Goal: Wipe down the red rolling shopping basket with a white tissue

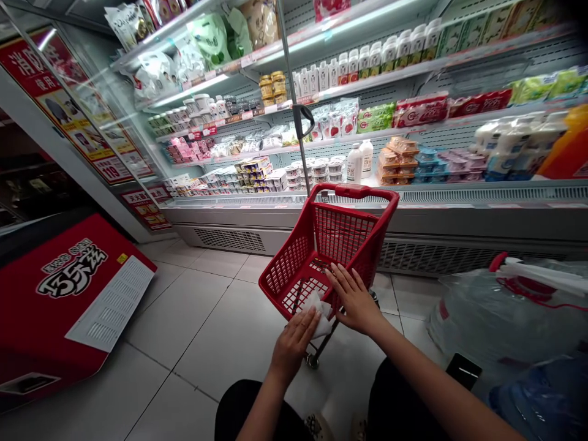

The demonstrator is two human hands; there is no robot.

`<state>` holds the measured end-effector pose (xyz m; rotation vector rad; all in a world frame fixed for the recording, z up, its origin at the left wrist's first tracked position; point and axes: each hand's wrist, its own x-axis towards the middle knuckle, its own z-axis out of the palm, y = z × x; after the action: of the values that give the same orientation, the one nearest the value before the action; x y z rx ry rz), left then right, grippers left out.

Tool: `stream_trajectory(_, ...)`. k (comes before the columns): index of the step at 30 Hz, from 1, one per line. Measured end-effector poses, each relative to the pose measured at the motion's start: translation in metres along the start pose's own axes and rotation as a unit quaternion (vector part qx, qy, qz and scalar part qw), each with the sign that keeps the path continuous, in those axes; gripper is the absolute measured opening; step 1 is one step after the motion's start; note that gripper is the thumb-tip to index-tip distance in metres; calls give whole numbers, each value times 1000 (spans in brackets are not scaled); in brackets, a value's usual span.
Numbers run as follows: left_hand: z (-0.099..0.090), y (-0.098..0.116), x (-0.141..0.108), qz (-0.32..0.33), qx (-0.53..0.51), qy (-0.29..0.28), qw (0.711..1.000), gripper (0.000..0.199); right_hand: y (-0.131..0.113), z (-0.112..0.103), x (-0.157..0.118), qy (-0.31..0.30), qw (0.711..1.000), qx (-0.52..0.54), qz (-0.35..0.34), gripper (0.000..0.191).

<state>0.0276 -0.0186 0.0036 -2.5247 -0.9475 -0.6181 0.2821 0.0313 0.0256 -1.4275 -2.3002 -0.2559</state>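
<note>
A small red plastic shopping cart stands in front of me with its basket tilted in the view. My left hand presses a crumpled white cloth or tissue against the near rim of the basket. On the basket's near right side rests my right hand, its fingers spread and nothing in it. The basket holds no goods that I can see; its grid floor shows, with dark strips across it. Part of the cloth is hidden under my left fingers.
Behind the cart runs a refrigerated display stocked with drinks and yogurt. A red cabinet stands at the left. Large clear water bottles and a dark phone-like object are at the right. Below the cart is tiled floor.
</note>
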Motion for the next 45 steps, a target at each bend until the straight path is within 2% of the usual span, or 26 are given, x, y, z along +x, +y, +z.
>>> stream_trajectory(3, -5, -34, -12, 23, -16, -12, 1000, 61, 10, -6, 2, -20, 1000, 6, -17, 103)
stream_trajectory(6, -7, -67, -21, -70, -2, 0, 998, 68, 10, -4, 7, -22, 999, 21, -8, 104)
stream_trajectory(8, -6, -78, -22, -138, 10, 3, 990, 75, 6, 0, 10, -17, 999, 30, -6, 106)
stream_trajectory(10, -2, -74, -19, -177, 8, 8, 984, 80, 2, 4, 13, -7, 999, 32, -5, 108)
stream_trajectory(13, 6, -41, -13, -194, -8, 34, 980, 83, 1, 10, 16, 4, 1000, 28, -2, 113)
stream_trajectory(17, 13, 12, -1, -182, -25, 31, 982, 84, 6, 12, 17, 8, 1000, 18, 7, 114)
stream_trajectory(19, 14, 27, 7, -170, -23, 29, 985, 83, 4, 11, 15, 10, 1000, 13, 5, 115)
stream_trajectory(21, 15, 33, 14, -147, -23, 27, 988, 82, -4, 10, 11, 10, 1000, 10, -4, 117)
stream_trajectory(25, 19, 27, 22, -97, -34, 24, 994, 75, -21, 3, -4, 4, 1000, 18, -17, 113)
stream_trajectory(27, 21, 12, 23, -59, -42, 13, 997, 72, -21, -1, -12, 2, 999, 24, -21, 106)
stream_trajectory(29, 20, -11, 21, -31, -44, 1, 999, 71, -14, -5, -18, -1, 999, 24, -22, 102)
stream_trajectory(33, 16, -66, 14, -99, -3, -5, 995, 66, 4, -8, -23, -11, 1000, 18, -16, 101)
stream_trajectory(36, 13, -87, 10, -107, 19, -13, 994, 59, 13, -8, -23, -15, 999, 18, -27, 101)
stream_trajectory(39, 12, -81, 6, -110, 24, -8, 994, 60, 20, -9, -24, -20, 999, 23, -34, 101)
stream_trajectory(45, 11, -34, 3, -103, 22, 22, 994, 65, 36, -17, -36, -31, 999, 13, -10, 98)
